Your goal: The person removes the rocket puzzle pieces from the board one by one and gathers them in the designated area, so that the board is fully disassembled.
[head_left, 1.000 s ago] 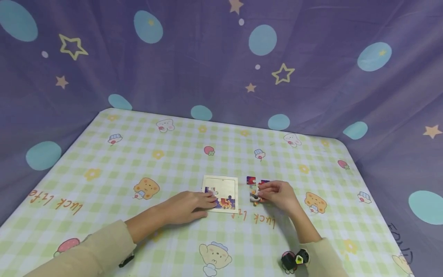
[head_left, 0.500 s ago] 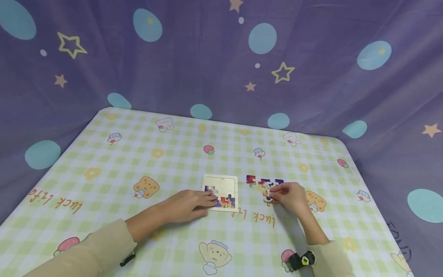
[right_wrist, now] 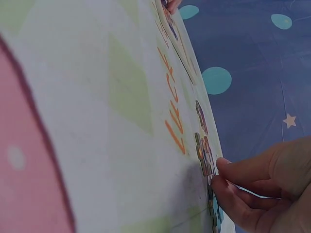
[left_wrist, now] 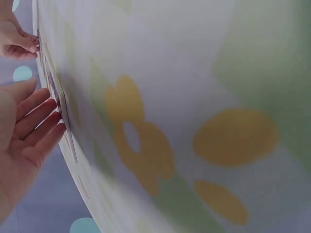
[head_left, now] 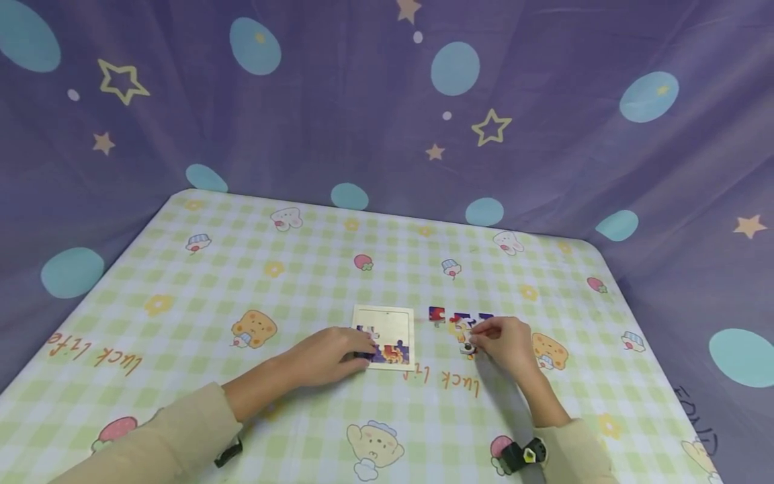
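In the head view a small pale wooden puzzle tray lies on the table, with several joined jigsaw pieces along its lower edge and left side. My left hand rests on its lower left corner, fingers relaxed, covering part of the pieces. To the right of the tray, loose puzzle pieces lie in a cluster, partly hidden by my right hand. Its thumb and fingers pinch a puzzle piece at the cluster's near side. A red and purple piece sits apart, nearer the tray.
A green and white checked cloth with cartoon prints covers the table. Behind it hangs a purple curtain with stars and blue ovals. A black strap device is on the right wrist.
My right hand has shifted to the right, and the piece at its fingertips slid along with it, beside the other loose pieces. The left hand stays on the tray, its fingers slightly more bent.
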